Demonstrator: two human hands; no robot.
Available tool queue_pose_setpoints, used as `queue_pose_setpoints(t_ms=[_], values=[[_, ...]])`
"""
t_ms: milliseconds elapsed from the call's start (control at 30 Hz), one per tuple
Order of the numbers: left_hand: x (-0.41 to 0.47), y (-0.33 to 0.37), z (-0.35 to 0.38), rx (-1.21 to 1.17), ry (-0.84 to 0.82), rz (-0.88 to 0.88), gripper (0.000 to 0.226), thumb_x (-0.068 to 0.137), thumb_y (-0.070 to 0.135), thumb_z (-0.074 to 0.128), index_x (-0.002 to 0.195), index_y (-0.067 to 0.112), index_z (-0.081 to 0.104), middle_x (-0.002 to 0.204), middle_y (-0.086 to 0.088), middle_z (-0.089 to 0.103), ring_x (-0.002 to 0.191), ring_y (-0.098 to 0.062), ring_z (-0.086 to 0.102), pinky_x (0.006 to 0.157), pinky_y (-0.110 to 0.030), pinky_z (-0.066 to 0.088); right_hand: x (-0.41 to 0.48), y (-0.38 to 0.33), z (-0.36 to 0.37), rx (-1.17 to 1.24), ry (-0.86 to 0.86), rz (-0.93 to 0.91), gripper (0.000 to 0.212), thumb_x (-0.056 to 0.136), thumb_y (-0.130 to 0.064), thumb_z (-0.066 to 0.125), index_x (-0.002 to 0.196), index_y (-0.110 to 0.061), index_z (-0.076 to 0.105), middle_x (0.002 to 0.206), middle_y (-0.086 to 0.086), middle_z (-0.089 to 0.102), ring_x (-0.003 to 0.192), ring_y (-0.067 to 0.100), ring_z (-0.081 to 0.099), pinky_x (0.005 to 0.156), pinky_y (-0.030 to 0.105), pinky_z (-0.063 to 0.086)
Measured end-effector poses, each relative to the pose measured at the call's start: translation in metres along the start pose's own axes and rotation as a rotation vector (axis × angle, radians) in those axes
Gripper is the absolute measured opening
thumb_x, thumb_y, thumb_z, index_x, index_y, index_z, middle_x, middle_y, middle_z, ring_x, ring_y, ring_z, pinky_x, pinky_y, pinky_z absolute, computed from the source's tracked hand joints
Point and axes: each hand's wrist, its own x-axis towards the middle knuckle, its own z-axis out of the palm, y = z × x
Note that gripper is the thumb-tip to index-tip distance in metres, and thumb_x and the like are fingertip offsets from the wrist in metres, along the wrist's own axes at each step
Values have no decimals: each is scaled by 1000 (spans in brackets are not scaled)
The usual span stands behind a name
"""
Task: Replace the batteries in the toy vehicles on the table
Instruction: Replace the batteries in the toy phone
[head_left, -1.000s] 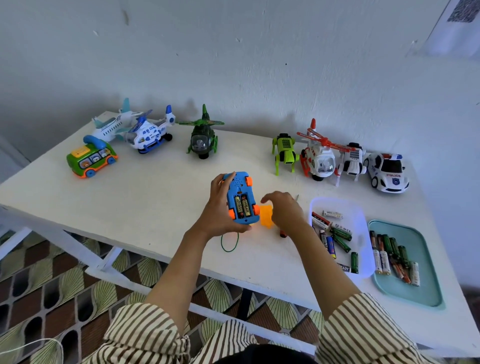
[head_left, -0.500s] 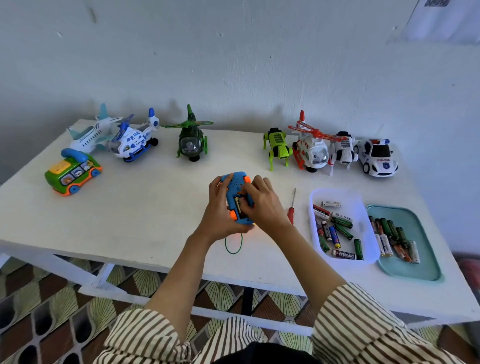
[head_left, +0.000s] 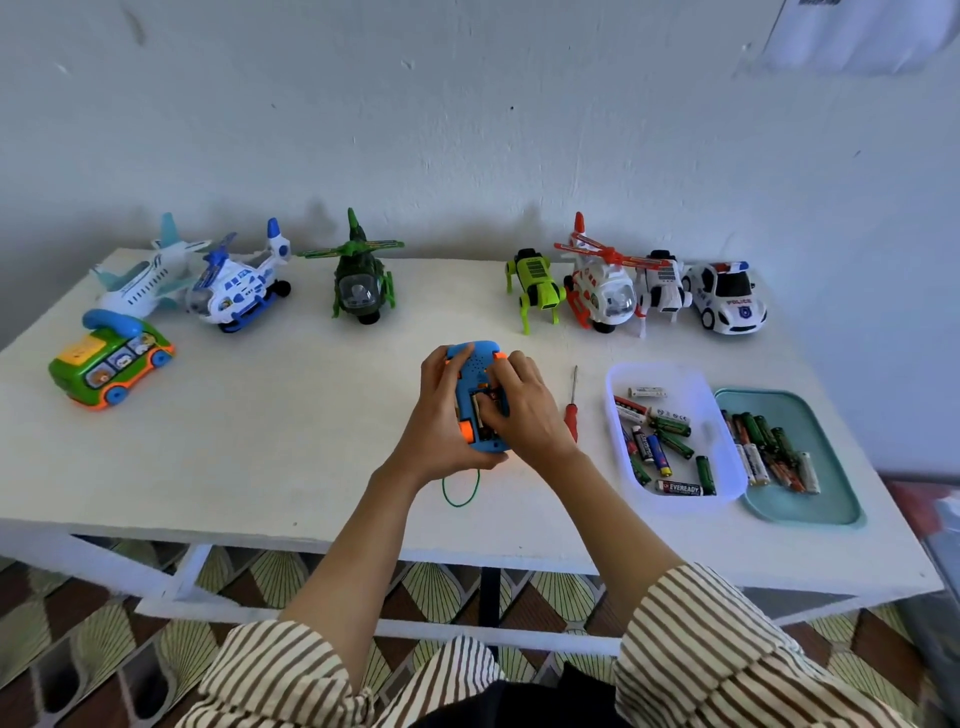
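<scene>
Battery swap on blue toy car (head_left: 475, 364), held belly-up over the table (head_left: 285, 441), centre, toward the 6 o'clock edge. Whether it rests on the top I cannot tell.

- Left hand (head_left: 436, 426) grasps the body from its 9 o'clock side, fingers wrapped over the far end.
- Right hand (head_left: 530, 415) sits at the 3 o'clock side, fingers curled into the open battery bay (head_left: 480, 410). Whether they pinch a cell or only press on it I cannot tell.
- My read: cells are being worked in or out of the bay.
- To do it well I would hold the left grip firm with the bay facing up. I would lever each cell from its spring end and check polarity marks before seating anything.
- Green cord (head_left: 460, 493) loops below the toy at 6 o'clock and should stay out of the bay.
- Screwdriver (head_left: 572, 421) lies just beside the right wrist at 3 o'clock. I cannot see the bay cover.
- Further toward 3 o'clock are 2 trays of loose cells: white tray (head_left: 654, 368), then teal tray (head_left: 810, 499). Which holds fresh cells is not evident.

Surface: white and flat. More toys line the 12 o'clock edge against a plain pale wall (head_left: 467, 130). Patterned floor (head_left: 78, 649) below.
</scene>
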Motion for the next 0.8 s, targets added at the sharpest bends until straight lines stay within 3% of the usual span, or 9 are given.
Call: queue_pose_setpoints(t_ms=[133,233,333,433,500,600,700,800], values=[[1,1,1,-18,27,-6,122,50,14,92,149,16,20,144,5,11,118,24,28,89,-12,48,6,0,-4,66,4,33,17,78,-4,63,89,-3,50,83,5,47,75,16,43,60,22,36],[3,7,7,-36,19,2,120,47,25,88,147,17,22,142,9,12,118,21,31,90,-18,50,7,2,-15,203,47,129,18,76,-2,68,92,-3,59,81,4,52,68,15,49,62,23,43],[6,12,14,-44,7,31,118,46,40,81,146,22,22,138,15,11,123,15,30,88,-16,51,4,7,-39,305,195,243,9,78,-7,73,85,-8,67,80,-1,57,63,4,52,62,12,43],[8,12,21,-26,-11,59,120,47,41,82,148,18,21,140,13,12,128,4,30,90,-22,53,-5,17,-72,459,388,399,9,82,-9,70,82,-14,63,78,7,68,62,4,59,62,16,48],[10,12,25,-36,-21,69,120,48,34,86,148,17,21,143,9,12,130,-2,31,91,-28,54,-15,28,-94,530,523,480,7,86,-7,65,84,-11,60,69,1,71,63,8,65,61,17,49],[13,13,31,-43,-37,91,121,50,28,89,149,17,20,145,4,12,132,-5,31,92,-31,54,-35,52,-123,408,726,587,10,86,-8,64,83,-15,59,61,-16,67,60,0,63,63,19,51],[16,14,36,-36,-46,104,124,50,23,93,150,18,19,146,3,12,131,4,28,91,-26,54,-60,79,-138,314,885,718,9,80,-8,67,81,-14,62,72,-1,68,54,1,56,61,26,49],[19,14,37,-33,-48,128,125,51,20,94,150,17,19,146,2,12,131,4,27,90,-23,53,-83,102,-143,177,892,860,9,81,-7,66,89,-4,66,81,6,65,62,8,56,57,13,42]])
